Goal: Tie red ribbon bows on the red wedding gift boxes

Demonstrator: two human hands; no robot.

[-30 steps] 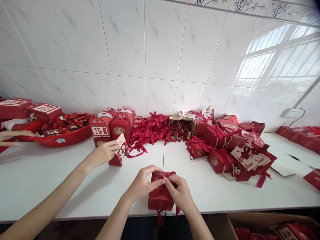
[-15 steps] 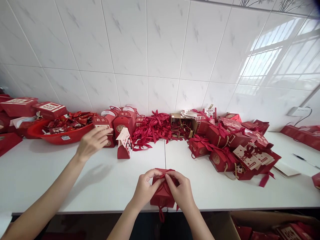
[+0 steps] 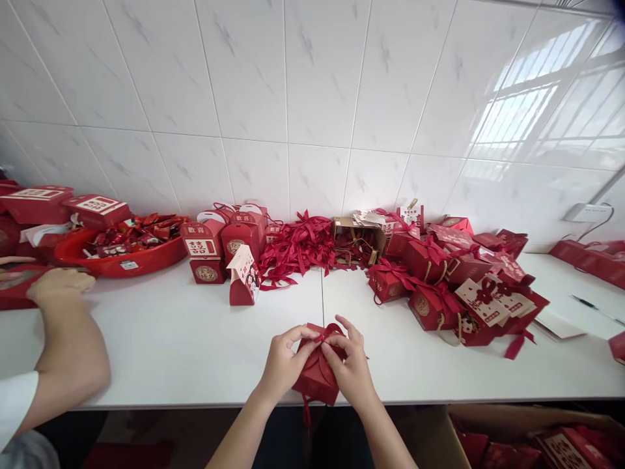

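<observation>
Left hand [image 3: 286,361]: your thumb and forefinger meet narrowly, pinching the red ribbon [image 3: 319,339].
Right hand [image 3: 350,368]: your thumb and forefinger also close on the ribbon; the other fingers are lifted.
Red gift box [image 3: 319,379]: lower centre of the frame, at the near edge of the worktop [image 3: 180,352], between your hands.
Bow: loops show, but your fingers hide the knot; it looks part-formed, with tightening probably left.
Ribboned boxes [image 3: 388,283]: heaped right of centre; these look finished.
Ribbon pile [image 3: 303,247]: centre of the frame, seemingly spare.
Upright boxes [image 3: 208,251]: left of centre, no bows visible, so apparently undone.
</observation>
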